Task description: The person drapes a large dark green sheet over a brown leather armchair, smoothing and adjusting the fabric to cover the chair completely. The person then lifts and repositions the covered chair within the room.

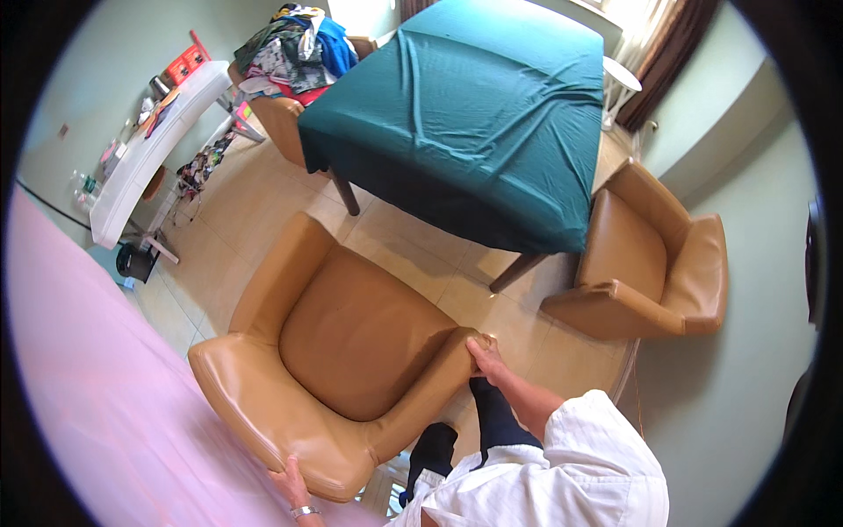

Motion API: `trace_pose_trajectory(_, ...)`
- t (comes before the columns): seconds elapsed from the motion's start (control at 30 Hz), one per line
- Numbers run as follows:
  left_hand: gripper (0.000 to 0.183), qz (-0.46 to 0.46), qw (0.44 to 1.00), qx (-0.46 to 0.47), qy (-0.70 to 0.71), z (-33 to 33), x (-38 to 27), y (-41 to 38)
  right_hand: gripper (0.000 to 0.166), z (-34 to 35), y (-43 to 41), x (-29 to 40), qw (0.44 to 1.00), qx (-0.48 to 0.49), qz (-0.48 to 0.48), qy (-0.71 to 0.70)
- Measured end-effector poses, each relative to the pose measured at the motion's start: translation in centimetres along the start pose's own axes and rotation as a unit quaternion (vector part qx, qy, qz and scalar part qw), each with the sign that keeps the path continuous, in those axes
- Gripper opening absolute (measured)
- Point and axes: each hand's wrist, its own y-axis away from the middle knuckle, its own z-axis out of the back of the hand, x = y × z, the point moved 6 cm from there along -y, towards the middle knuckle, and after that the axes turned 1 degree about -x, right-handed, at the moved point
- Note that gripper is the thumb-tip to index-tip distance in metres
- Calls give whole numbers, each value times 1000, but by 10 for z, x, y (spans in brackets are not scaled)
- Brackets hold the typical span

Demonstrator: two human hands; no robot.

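A tan leather armchair (pixel 369 329) stands right before me, its seat turned towards the table. My right hand (pixel 484 356) grips the front end of the armrest nearest my body. On the top edge of the backrest lies my left hand (pixel 290 484), its thumb over the leather and its fingers hidden behind; a metal-banded watch is on that wrist. Beyond the armchair is a table under a green cloth (pixel 461 112) with creases and folds.
A second tan armchair (pixel 625 247) is by the table's right side. A third, heaped with clothes (pixel 296 56), stands at the back left. Along the left wall is a white narrow table (pixel 151 145) with small items, a black bin (pixel 135 262) beneath its near end. Pink fabric (pixel 85 356) hangs at left.
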Motion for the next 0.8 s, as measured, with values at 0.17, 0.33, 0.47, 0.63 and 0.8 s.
trace_pose_trajectory(0.17,79,-18,993,-22,117,-8,-1,16,89,-15,-48,-12,994,-9,107,36)
trace_pose_trajectory(0.33,76,-31,994,-99,-47,-6,-7,23,89,-18,-26,27,987,107,0,119)
trace_pose_trajectory(0.47,74,-113,947,-127,-271,-79,-42,75,85,72,-63,31,962,204,-82,-161)
trace_pose_trajectory(0.63,75,-121,952,203,-194,-278,-131,142,76,203,-113,135,850,15,-112,-515)
trace_pose_trajectory(0.8,76,12,879,476,-9,-488,-261,255,50,246,-132,236,846,114,-32,-519)
